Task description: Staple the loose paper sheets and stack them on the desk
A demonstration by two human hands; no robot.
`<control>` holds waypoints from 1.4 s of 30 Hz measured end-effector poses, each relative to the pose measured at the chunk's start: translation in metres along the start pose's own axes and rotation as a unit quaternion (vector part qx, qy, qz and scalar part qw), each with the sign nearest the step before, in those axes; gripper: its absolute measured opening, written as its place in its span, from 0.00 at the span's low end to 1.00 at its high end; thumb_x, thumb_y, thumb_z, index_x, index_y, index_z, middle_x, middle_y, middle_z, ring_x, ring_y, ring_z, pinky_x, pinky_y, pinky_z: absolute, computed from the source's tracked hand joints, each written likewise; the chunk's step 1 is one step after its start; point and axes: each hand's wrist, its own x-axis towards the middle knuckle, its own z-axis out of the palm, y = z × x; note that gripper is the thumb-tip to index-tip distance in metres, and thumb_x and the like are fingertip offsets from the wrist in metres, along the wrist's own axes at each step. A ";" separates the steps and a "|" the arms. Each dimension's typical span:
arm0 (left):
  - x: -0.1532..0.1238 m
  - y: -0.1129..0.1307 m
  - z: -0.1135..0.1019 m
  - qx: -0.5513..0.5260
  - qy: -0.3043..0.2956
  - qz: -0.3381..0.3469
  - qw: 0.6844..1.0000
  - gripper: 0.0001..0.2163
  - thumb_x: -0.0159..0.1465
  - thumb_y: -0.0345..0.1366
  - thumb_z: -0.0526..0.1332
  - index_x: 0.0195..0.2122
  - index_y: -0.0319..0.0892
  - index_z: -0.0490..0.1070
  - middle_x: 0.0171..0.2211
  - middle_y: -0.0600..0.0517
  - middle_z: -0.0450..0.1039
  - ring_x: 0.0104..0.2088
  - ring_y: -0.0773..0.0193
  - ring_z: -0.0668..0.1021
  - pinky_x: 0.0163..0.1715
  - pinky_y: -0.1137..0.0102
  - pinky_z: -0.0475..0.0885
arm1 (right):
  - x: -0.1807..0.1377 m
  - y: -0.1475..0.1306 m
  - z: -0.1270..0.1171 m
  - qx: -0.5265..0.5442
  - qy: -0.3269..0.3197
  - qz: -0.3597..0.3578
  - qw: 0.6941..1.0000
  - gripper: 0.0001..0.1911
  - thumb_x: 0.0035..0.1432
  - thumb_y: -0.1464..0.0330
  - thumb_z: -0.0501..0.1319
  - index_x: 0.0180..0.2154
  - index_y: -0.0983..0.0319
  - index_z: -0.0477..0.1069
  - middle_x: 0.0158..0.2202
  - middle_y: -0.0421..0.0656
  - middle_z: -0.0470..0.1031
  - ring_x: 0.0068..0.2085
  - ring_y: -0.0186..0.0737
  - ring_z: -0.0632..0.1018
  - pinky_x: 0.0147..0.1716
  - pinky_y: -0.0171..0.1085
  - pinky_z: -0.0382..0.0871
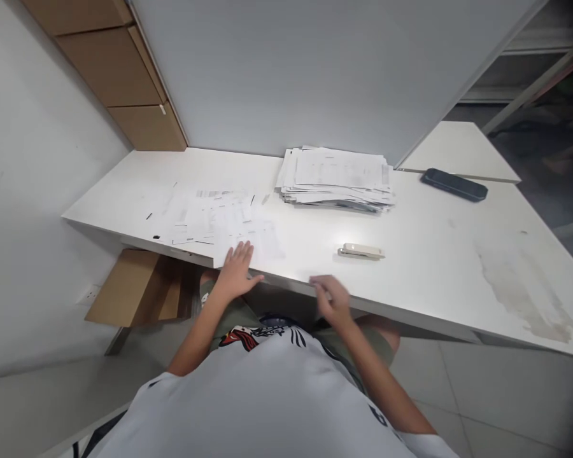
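My left hand (236, 270) lies open, fingers spread and pressing on a printed sheet of paper (265, 238) at the desk's front edge. Beyond it, more loose printed sheets (200, 216) overlap on the left of the desk. My right hand (333, 299) is at the front edge with its fingers curled in; no object shows in it. A cream stapler (361, 250) lies a little beyond that hand, to the right, not touched. Farther back, against the partition, sits a thick, uneven stack of papers (339, 175).
The white desk (424, 254) bears a brownish stain on its right. A dark oblong case (453, 184) rests at the back right. Cardboard boxes (148, 127) are stacked at the back left, and an open carton (124, 286) is under the desk. A grey partition (291, 76) rises behind.
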 end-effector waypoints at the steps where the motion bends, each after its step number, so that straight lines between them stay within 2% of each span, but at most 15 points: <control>1: -0.006 0.006 0.002 -0.015 -0.009 0.033 0.999 0.36 0.63 0.51 0.58 0.68 0.41 0.51 0.70 0.43 0.47 0.70 0.50 0.50 0.68 0.52 0.43 | -0.012 -0.008 0.016 0.069 -0.050 0.023 0.996 0.12 0.62 0.61 0.56 0.36 0.55 0.78 0.33 0.45 0.79 0.36 0.46 0.78 0.40 0.45 0.70; 3: -0.011 0.009 0.001 -0.047 -0.019 0.074 0.996 0.32 0.65 0.50 0.55 0.68 0.44 0.52 0.69 0.46 0.50 0.70 0.54 0.52 0.68 0.56 0.45 | -0.031 -0.020 0.046 0.207 -0.141 0.121 0.961 0.14 0.62 0.57 0.57 0.39 0.57 0.77 0.32 0.43 0.79 0.30 0.41 0.77 0.34 0.42 0.71; 6: 0.000 -0.017 -0.010 -0.049 0.037 0.023 0.998 0.27 0.68 0.46 0.50 0.66 0.42 0.56 0.69 0.46 0.52 0.70 0.56 0.51 0.69 0.57 0.44 | -0.040 -0.025 0.072 0.386 -0.141 0.272 0.870 0.24 0.56 0.48 0.61 0.44 0.59 0.75 0.36 0.45 0.80 0.27 0.37 0.76 0.24 0.35 0.68; 8: 0.015 -0.047 -0.020 -0.018 0.105 -0.076 0.991 0.28 0.68 0.45 0.50 0.66 0.37 0.57 0.69 0.41 0.51 0.70 0.51 0.49 0.68 0.53 0.42 | -0.035 -0.021 0.074 0.459 -0.103 0.330 0.818 0.28 0.51 0.45 0.63 0.43 0.61 0.75 0.40 0.47 0.80 0.30 0.38 0.78 0.24 0.34 0.69; 10: 0.030 -0.074 -0.026 0.002 0.134 -0.146 0.980 0.29 0.67 0.46 0.50 0.65 0.32 0.57 0.68 0.37 0.50 0.70 0.46 0.50 0.67 0.49 0.41 | -0.026 -0.015 0.067 0.498 -0.090 0.362 0.783 0.28 0.51 0.45 0.64 0.41 0.62 0.75 0.42 0.50 0.80 0.33 0.40 0.79 0.28 0.35 0.72; 13: 0.038 -0.093 -0.024 0.007 0.142 -0.156 0.977 0.28 0.67 0.46 0.49 0.64 0.33 0.60 0.66 0.36 0.56 0.68 0.45 0.56 0.66 0.47 0.45 | -0.015 -0.012 0.057 0.519 -0.093 0.388 0.756 0.26 0.52 0.48 0.64 0.39 0.64 0.76 0.41 0.51 0.81 0.36 0.40 0.81 0.33 0.37 0.75; 18: 0.005 -0.071 -0.007 -0.006 0.193 -0.088 0.977 0.22 0.68 0.42 0.50 0.59 0.38 0.67 0.62 0.40 0.65 0.65 0.48 0.63 0.66 0.46 0.47 | -0.015 -0.018 0.060 0.529 -0.076 0.405 0.742 0.23 0.53 0.50 0.65 0.38 0.63 0.76 0.41 0.49 0.81 0.37 0.41 0.82 0.34 0.38 0.77; 22: -0.032 -0.052 -0.002 -0.043 0.121 0.015 0.992 0.17 0.67 0.39 0.53 0.54 0.45 0.72 0.57 0.45 0.72 0.60 0.53 0.70 0.66 0.48 0.52 | -0.018 -0.023 0.062 0.505 0.005 0.423 0.753 0.18 0.49 0.59 0.71 0.41 0.60 0.75 0.38 0.44 0.81 0.36 0.45 0.82 0.28 0.39 0.79; 24: -0.043 -0.049 -0.002 -0.070 0.086 0.048 0.993 0.16 0.66 0.40 0.55 0.53 0.47 0.73 0.54 0.46 0.74 0.58 0.54 0.72 0.65 0.49 0.55 | -0.020 -0.026 0.061 0.491 0.050 0.420 0.761 0.23 0.47 0.65 0.72 0.46 0.56 0.73 0.41 0.41 0.81 0.37 0.46 0.82 0.26 0.40 0.80; 27: -0.047 -0.041 -0.001 -0.113 0.148 0.008 0.982 0.18 0.64 0.44 0.58 0.54 0.46 0.72 0.56 0.45 0.72 0.62 0.51 0.67 0.66 0.48 0.54 | -0.021 -0.030 0.060 0.488 0.064 0.409 0.769 0.29 0.48 0.67 0.71 0.53 0.54 0.70 0.45 0.40 0.80 0.41 0.47 0.81 0.25 0.40 0.80; 30: -0.045 -0.024 0.007 -0.243 0.284 -0.110 0.921 0.20 0.67 0.45 0.53 0.57 0.45 0.68 0.54 0.43 0.72 0.60 0.51 0.69 0.62 0.51 0.61 | -0.024 -0.032 0.063 0.475 0.063 0.414 0.774 0.31 0.48 0.66 0.70 0.55 0.54 0.69 0.47 0.41 0.80 0.42 0.47 0.81 0.24 0.39 0.80; 33: -0.043 -0.005 0.020 -0.439 0.361 -0.183 0.802 0.20 0.68 0.45 0.51 0.58 0.43 0.64 0.43 0.45 0.74 0.44 0.57 0.80 0.47 0.59 0.75 | -0.027 -0.032 0.065 0.450 0.087 0.416 0.785 0.32 0.47 0.65 0.71 0.55 0.55 0.70 0.48 0.41 0.79 0.43 0.46 0.80 0.24 0.36 0.77; 36: -0.043 0.001 0.031 -0.514 0.414 -0.253 0.707 0.19 0.65 0.46 0.54 0.55 0.43 0.64 0.37 0.49 0.72 0.35 0.64 0.79 0.37 0.67 0.77 | -0.028 -0.030 0.063 0.443 0.120 0.407 0.790 0.32 0.47 0.65 0.70 0.55 0.54 0.70 0.49 0.40 0.79 0.48 0.46 0.79 0.27 0.36 0.77; 38: -0.042 -0.001 0.036 -0.529 0.383 -0.303 0.694 0.19 0.63 0.47 0.57 0.52 0.43 0.66 0.38 0.49 0.72 0.36 0.65 0.79 0.37 0.69 0.76 | -0.027 -0.031 0.059 0.449 0.125 0.407 0.786 0.31 0.47 0.65 0.70 0.55 0.54 0.70 0.50 0.39 0.79 0.50 0.47 0.78 0.32 0.38 0.78; 42: -0.038 0.001 0.036 -0.618 0.155 -0.306 0.707 0.23 0.57 0.50 0.64 0.49 0.42 0.69 0.40 0.46 0.77 0.42 0.57 0.81 0.41 0.63 0.77 | -0.027 -0.037 0.055 0.474 0.101 0.411 0.772 0.33 0.44 0.68 0.72 0.54 0.54 0.70 0.48 0.39 0.79 0.53 0.48 0.77 0.47 0.45 0.77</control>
